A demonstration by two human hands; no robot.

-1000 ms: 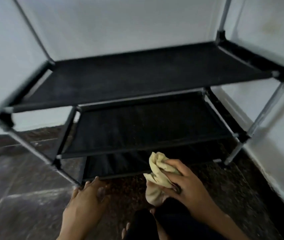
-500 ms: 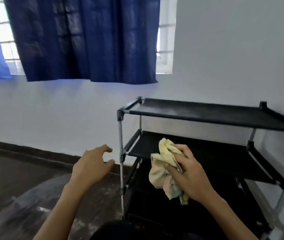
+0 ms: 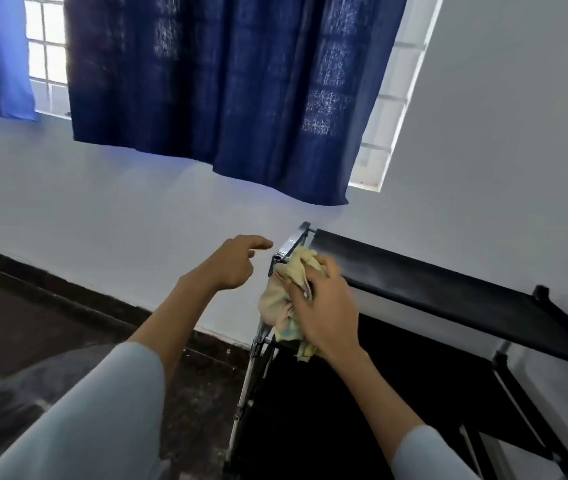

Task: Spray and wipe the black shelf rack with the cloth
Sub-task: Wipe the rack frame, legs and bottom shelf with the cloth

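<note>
We have the black shelf rack [image 3: 449,289] standing against the white wall [image 3: 102,209], below the blue curtain [image 3: 223,91], so we work it from the front and its left end. Top tier is bare fabric; the tiers below are in shadow and we see nothing stored on them (lower corners too dark to be sure). No spray bottle in view, so we judge this as the wipe step. Our right hand [image 3: 324,306] has fingers curled round the bunched yellow cloth [image 3: 284,299], which sits at the top-left corner of the rack against the metal post [image 3: 262,327]; bunching gives a thick pad for the tube and joint. Our left hand [image 3: 234,265] hangs just beside that corner, fingers loose and apart, holding nothing, probably ready to steady the light frame while we rub.
</note>
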